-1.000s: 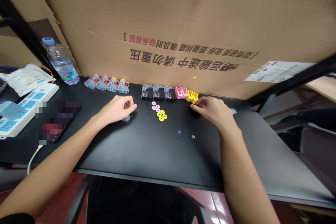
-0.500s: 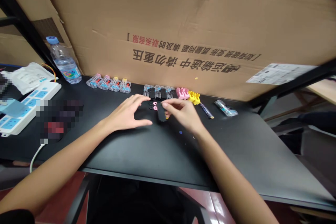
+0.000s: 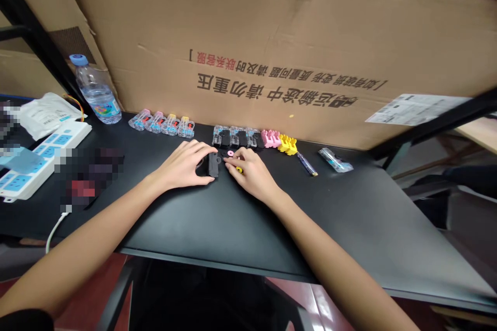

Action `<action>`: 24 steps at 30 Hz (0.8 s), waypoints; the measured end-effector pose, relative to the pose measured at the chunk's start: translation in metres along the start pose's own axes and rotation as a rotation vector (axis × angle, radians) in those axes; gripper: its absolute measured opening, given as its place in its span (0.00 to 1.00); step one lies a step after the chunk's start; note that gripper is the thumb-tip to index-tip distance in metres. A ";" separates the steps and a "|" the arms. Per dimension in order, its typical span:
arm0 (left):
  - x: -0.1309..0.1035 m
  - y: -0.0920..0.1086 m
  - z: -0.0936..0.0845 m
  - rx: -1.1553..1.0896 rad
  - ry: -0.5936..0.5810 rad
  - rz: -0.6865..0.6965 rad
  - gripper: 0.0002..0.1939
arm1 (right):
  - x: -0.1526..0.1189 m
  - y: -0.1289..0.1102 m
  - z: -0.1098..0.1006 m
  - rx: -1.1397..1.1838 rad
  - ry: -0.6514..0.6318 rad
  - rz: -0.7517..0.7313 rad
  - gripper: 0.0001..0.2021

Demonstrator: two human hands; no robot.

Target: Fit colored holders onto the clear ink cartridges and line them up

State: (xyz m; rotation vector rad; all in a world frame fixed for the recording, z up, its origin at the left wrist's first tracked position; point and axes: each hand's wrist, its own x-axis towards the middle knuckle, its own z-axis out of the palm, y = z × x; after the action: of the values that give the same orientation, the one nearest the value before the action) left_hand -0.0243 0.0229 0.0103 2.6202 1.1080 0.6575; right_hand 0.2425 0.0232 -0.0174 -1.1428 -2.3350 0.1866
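My left hand [image 3: 184, 168] grips a flat black plastic piece [image 3: 213, 165] on edge between thumb and fingers, at the table's middle. Just to its right, my right hand [image 3: 251, 171] has thumb and forefinger brought together low over the table, beside small black rings [image 3: 218, 160]. Whatever is between those fingertips is too small and dark to make out. A pink ring [image 3: 230, 153] lies behind the right fingertips, and a yellow ring [image 3: 239, 169] shows under that hand.
Behind the hands stand clear cases with black parts [image 3: 237, 137], pink clips [image 3: 271, 138] and yellow clips [image 3: 288, 145]. Further left are several clear cases [image 3: 171, 124], a water bottle [image 3: 99, 95] and a power strip [image 3: 46, 158]. A cardboard sheet [image 3: 248, 20] walls the back.
The black piece has passed from my right hand to my left, which has closed on it. My right hand has moved left and down to the small rings.
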 end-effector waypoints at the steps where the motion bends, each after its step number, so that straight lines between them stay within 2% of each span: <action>1: 0.000 -0.001 0.000 0.002 0.000 -0.005 0.32 | 0.000 0.000 0.001 -0.042 -0.023 -0.036 0.15; 7: 0.000 -0.005 0.003 -0.017 -0.001 -0.017 0.33 | -0.004 -0.007 -0.001 0.012 -0.082 -0.131 0.08; 11: 0.000 -0.006 0.003 -0.015 0.002 -0.006 0.33 | -0.004 -0.010 -0.003 0.127 -0.117 -0.078 0.02; 14: -0.001 -0.005 0.003 -0.014 0.001 -0.005 0.33 | -0.005 -0.011 -0.003 0.243 -0.104 -0.019 0.07; 16: -0.001 -0.005 0.003 -0.018 0.000 -0.007 0.33 | -0.006 -0.013 -0.002 0.327 -0.096 0.005 0.06; 20: -0.001 -0.003 0.003 -0.031 -0.020 0.018 0.33 | -0.005 -0.018 0.002 0.487 0.028 0.106 0.04; 24: -0.001 0.000 0.003 -0.052 -0.034 0.064 0.32 | -0.002 -0.021 0.007 0.589 0.131 0.204 0.08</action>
State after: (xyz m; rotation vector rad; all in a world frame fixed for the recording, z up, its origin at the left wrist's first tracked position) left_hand -0.0236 0.0223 0.0076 2.6224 0.9871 0.6431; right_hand 0.2250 0.0087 -0.0169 -1.0414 -1.8554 0.7885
